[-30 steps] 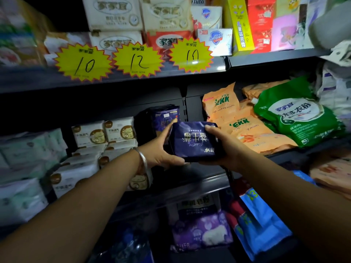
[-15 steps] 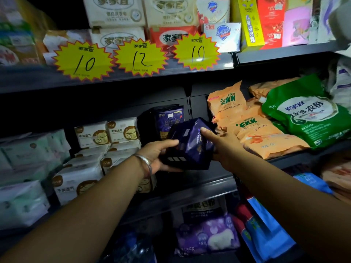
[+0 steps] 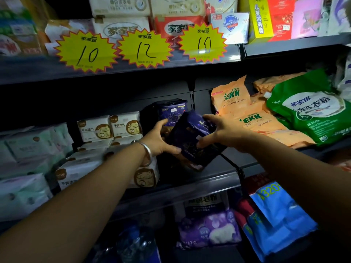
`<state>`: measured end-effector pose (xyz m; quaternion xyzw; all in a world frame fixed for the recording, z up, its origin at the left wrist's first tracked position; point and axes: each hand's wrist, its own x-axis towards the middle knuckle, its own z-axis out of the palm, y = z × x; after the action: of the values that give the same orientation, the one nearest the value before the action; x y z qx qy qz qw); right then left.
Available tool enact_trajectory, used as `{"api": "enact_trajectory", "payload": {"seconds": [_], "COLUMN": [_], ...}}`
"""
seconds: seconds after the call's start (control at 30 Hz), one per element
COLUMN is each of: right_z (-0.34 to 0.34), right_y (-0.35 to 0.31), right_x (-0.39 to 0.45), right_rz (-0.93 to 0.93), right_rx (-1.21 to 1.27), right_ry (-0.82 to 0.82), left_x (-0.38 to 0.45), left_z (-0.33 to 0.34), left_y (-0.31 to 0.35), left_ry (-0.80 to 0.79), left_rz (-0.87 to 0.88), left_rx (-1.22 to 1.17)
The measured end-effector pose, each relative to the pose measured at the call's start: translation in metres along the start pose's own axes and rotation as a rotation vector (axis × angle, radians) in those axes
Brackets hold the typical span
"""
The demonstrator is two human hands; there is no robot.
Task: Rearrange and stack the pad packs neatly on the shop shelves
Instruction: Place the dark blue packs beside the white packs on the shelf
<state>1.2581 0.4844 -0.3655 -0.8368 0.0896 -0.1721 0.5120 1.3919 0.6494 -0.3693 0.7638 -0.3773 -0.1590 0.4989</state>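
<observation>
A dark navy pad pack (image 3: pixel 191 137) is tilted over the middle shelf (image 3: pixel 190 184), its lower end close to the shelf board. My left hand (image 3: pixel 161 139) grips its left side and wears a silver bangle. My right hand (image 3: pixel 220 132) holds its right side and top edge. Behind it another navy pad pack (image 3: pixel 171 112) stands upright at the back of the shelf. White pad packs with a cat picture (image 3: pixel 108 128) are stacked to the left, several deep.
Orange washing powder bags (image 3: pixel 252 120) and a green bag (image 3: pixel 311 112) lie right of a shelf divider. Yellow price stars (image 3: pixel 144 48) hang on the upper shelf edge. Pale packs (image 3: pixel 24 149) fill the far left. Purple and blue bags (image 3: pixel 273 211) sit below.
Both hands have carried the navy pack deeper into the shelf and lower, turning it from flat facing me to a tilted position in front of the upright pack.
</observation>
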Motion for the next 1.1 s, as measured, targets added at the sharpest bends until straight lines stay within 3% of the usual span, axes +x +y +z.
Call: {"api": "enact_trajectory", "payload": {"seconds": [0.1, 0.17, 0.37, 0.53, 0.63, 1.1], "right_z": [-0.001, 0.000, 0.007, 0.010, 0.018, 0.022], "right_y": [-0.003, -0.008, -0.019, -0.005, 0.016, 0.026], "right_x": [-0.001, 0.000, 0.011, 0.031, 0.038, 0.032], "right_rz": [0.019, -0.021, -0.213, -0.254, -0.168, -0.066], "right_rx": [-0.083, -0.247, -0.699, -0.827, -1.026, -1.055], "right_ry": [-0.092, -0.129, -0.145, -0.201, -0.178, -0.070], "left_x": [-0.006, -0.009, -0.003, 0.006, 0.009, 0.023], "left_z": [0.003, 0.008, 0.016, 0.014, 0.017, 0.019], "left_y": [0.000, -0.003, -0.013, -0.021, -0.026, -0.037], "left_ry": [-0.196, -0.240, -0.150, -0.121, -0.109, -0.062], "left_rz": [0.014, 0.037, -0.020, -0.068, -0.111, -0.163], "left_rx": [-0.091, -0.036, 0.116, 0.227, 0.316, 0.353]}}
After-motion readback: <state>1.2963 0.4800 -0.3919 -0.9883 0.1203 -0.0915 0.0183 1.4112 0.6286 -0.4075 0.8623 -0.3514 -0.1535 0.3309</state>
